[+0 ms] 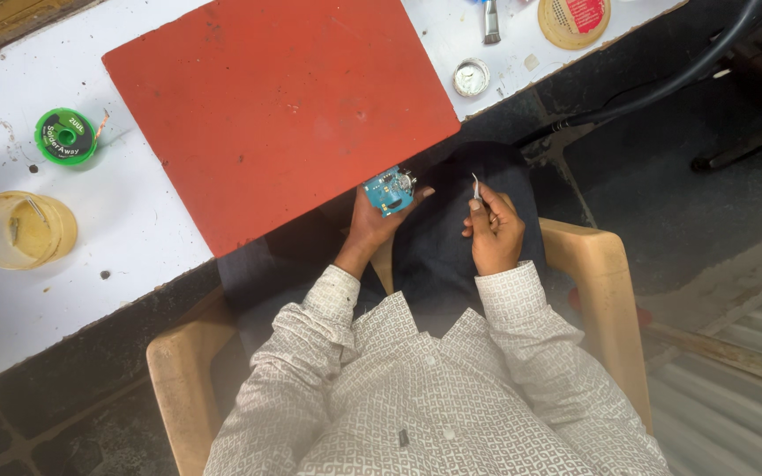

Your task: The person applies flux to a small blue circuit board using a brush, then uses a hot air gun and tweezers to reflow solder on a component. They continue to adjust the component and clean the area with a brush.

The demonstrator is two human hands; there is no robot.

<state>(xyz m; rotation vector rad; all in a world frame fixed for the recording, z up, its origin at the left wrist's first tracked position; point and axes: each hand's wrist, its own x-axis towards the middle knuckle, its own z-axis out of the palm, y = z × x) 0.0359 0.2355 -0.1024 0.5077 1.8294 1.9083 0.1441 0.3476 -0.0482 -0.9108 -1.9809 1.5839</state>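
Red rubber-like mat (275, 106) covers the middle of the white bench (37, 291); just off its near corner, over the seated person's lap, the left hand (372, 225) is clamped around a small blue circuit board (389, 190), while the right hand (493, 231), held apart from it, pinches slim metal tweezers (476, 187) tip-up. Judged from this, the step is inspection or part handling on the board, calling for a steady approach of the tweezers. Containers: the yellowish translucent jar (19, 231) at the bench's left holds some small metal pieces; the small round tin (471, 77) shows a pale interior, contents unclear.

green spool label (66, 136) (round), red-labelled lid (575, 18)
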